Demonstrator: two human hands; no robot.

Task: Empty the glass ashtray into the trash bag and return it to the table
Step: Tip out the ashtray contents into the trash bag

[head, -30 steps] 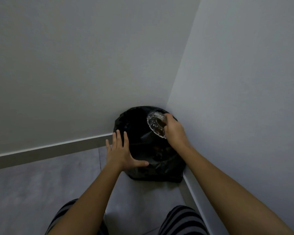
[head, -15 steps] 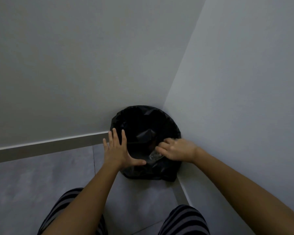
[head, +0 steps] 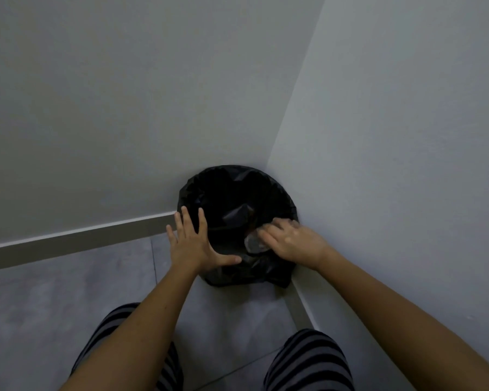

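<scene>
A: Status on the ashtray?

B: The clear round glass ashtray (head: 253, 243) is over the open mouth of the black plastic trash bag (head: 218, 190), at the bag's near-right rim. It looks tipped on edge; motion blur, so the exact angle is unclear.

A: Who's got it?

B: The right hand (head: 292, 244), palm down, fingers curled onto the ashtray's right side. It covers most of the glass; only the left part shows.

A: Left hand?

B: The left hand (head: 194, 244) is flat, fingers spread wide, thumb out to the right. It's pressed on the bag's near-left rim and holds nothing.

A: Where's the bag?

B: On the grey tiled floor (head: 54, 306), pushed into the corner where the two pale grey walls (head: 124, 94) meet. A grey skirting board (head: 82, 239) runs along the base of both walls, and the bag touches the right-hand wall.

A: Anything in the bag?

B: Too dark to tell, only folds of plastic. Legs in black-and-grey striped trousers (head: 308, 362) sit at the bottom edge of the view.
</scene>
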